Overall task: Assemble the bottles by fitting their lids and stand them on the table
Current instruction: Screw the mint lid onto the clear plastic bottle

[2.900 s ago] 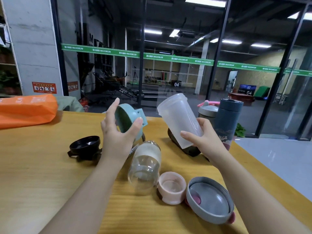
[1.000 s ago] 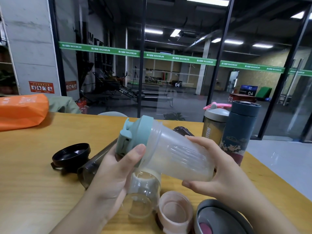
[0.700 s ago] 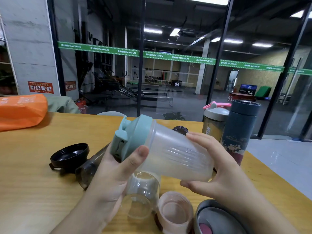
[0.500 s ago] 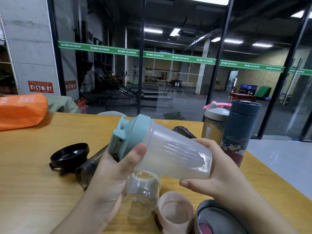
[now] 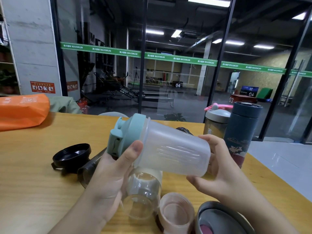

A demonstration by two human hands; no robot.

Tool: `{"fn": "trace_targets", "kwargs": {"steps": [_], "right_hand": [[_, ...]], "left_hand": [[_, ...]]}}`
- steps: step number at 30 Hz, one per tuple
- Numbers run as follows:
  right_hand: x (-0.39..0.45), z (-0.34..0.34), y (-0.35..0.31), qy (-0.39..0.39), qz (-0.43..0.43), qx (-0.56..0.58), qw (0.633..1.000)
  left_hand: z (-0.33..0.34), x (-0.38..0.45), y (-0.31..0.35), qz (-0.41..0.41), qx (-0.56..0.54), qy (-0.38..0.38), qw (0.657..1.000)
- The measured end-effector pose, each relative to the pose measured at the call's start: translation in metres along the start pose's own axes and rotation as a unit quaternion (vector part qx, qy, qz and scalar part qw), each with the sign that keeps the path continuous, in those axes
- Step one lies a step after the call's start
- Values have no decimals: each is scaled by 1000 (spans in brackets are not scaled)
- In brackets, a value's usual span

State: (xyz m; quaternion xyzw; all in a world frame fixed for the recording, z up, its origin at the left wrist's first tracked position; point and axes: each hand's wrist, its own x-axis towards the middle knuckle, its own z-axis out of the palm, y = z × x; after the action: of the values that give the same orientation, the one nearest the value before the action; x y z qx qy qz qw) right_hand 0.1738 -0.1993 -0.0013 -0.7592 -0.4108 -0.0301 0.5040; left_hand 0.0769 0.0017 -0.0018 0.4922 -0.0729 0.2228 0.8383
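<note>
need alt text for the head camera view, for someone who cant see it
Two hands hold a frosted shaker bottle tilted above a wooden table: the left hand grips its teal lid, the right hand cups its base. Below lie a clear bottle, a pink lid, a grey lid and a black lid; two capped bottles stand behind.

Here we are at a gym.
Rowing machines (image 5: 125,92) sit behind the glass wall (image 5: 177,73), crossed by a green "MAXIMUM" banner (image 5: 168,58); numbered boxes (image 5: 249,93) beyond.
</note>
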Motion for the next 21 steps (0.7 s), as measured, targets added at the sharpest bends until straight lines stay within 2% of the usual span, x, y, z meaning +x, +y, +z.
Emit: {"fn": "trace_targets", "kwargs": {"steps": [11, 18, 21], "right_hand": [[2, -2, 3, 18, 29, 96, 995], [6, -3, 6, 18, 71, 83, 994], [5, -3, 6, 18, 85, 94, 992]], "left_hand": [[-8, 2, 0, -11, 10, -36, 999], [-12, 2, -7, -14, 82, -17, 996], [-10, 1, -10, -17, 78, -11, 997]]}}
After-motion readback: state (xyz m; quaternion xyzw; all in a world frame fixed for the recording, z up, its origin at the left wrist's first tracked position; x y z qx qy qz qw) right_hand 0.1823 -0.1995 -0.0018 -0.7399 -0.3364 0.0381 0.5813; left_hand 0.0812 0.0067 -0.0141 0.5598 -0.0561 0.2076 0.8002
